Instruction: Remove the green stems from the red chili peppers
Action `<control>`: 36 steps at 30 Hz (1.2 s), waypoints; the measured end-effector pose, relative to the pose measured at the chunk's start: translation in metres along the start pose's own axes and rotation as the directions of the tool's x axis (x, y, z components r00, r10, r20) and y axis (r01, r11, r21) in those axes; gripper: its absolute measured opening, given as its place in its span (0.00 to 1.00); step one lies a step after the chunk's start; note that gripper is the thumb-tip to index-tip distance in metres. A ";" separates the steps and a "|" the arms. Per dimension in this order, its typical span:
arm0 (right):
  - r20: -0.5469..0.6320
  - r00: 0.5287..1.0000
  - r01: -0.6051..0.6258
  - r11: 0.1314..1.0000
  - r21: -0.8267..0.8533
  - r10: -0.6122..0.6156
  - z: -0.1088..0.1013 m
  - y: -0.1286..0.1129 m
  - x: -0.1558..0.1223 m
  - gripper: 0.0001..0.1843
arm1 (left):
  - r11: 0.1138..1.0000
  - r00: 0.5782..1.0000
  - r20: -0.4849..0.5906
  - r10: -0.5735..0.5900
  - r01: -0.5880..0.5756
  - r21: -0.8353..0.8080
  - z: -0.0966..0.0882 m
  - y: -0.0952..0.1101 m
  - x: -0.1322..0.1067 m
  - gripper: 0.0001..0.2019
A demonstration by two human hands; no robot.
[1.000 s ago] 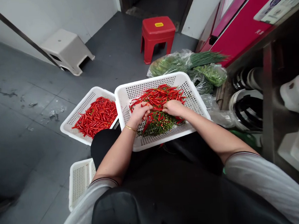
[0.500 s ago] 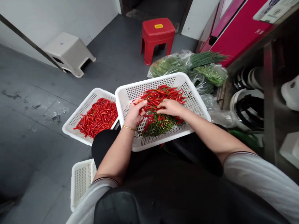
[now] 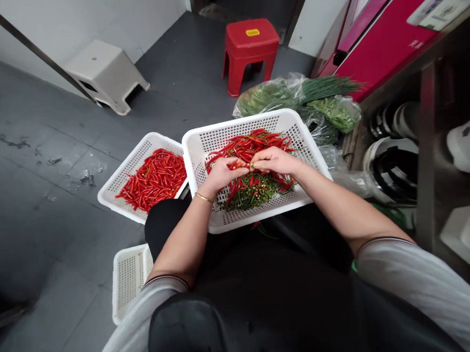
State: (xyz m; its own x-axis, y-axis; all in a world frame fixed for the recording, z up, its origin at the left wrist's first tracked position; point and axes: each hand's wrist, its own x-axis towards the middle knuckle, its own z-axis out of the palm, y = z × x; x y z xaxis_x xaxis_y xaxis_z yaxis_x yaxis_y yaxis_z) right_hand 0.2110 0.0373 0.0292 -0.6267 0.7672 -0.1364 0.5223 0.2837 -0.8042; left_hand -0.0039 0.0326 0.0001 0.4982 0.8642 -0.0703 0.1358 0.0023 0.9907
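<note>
A white perforated basket [image 3: 312, 162] rests on my lap, holding red chillies [image 3: 252, 142] at its far side and a heap of green stems [image 3: 252, 195] nearer me. My left hand [image 3: 221, 174] and my right hand [image 3: 276, 161] meet over the middle of the basket. Both are closed in a pinch on one red chilli [image 3: 246, 168] held between them. A gold bracelet circles my left wrist.
A second white basket [image 3: 116, 179] of stemless red chillies [image 3: 154, 179] sits on the grey floor to the left. A third, smaller basket [image 3: 127, 277] lies by my left knee. Bagged green vegetables [image 3: 294, 97], a red stool [image 3: 249, 43], a beige stool [image 3: 105, 72] and shelving [image 3: 426, 146] surround me.
My hands have come together at the basket's middle, fingertips now touching on one chilli. The left hand moved right from the basket's left side. The view shifted slightly.
</note>
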 end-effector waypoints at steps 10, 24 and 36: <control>0.130 0.970 -0.049 0.684 -0.727 0.208 0.060 0.011 0.034 0.18 | 0.673 0.968 -0.153 -0.201 0.024 -0.739 -0.020 0.007 -0.003 0.16; 0.011 0.994 -0.103 0.966 -0.235 0.109 0.009 -0.020 0.005 0.11 | 0.962 0.982 -0.063 -0.177 0.159 -0.223 -0.004 -0.004 0.002 0.16; 0.196 0.973 0.064 0.954 0.294 -0.125 0.034 -0.069 -0.005 0.23 | 0.824 0.991 0.040 -0.131 0.131 -0.551 0.005 0.020 -0.017 0.20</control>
State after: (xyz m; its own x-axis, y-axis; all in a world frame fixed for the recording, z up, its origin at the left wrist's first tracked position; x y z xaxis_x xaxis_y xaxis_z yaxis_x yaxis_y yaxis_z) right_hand 0.1589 -0.0057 0.0660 -0.7884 0.5978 -0.1452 0.2883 0.1504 -0.9457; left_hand -0.0056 0.0150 0.0202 0.5098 0.8359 -0.2035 -0.2947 0.3920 0.8715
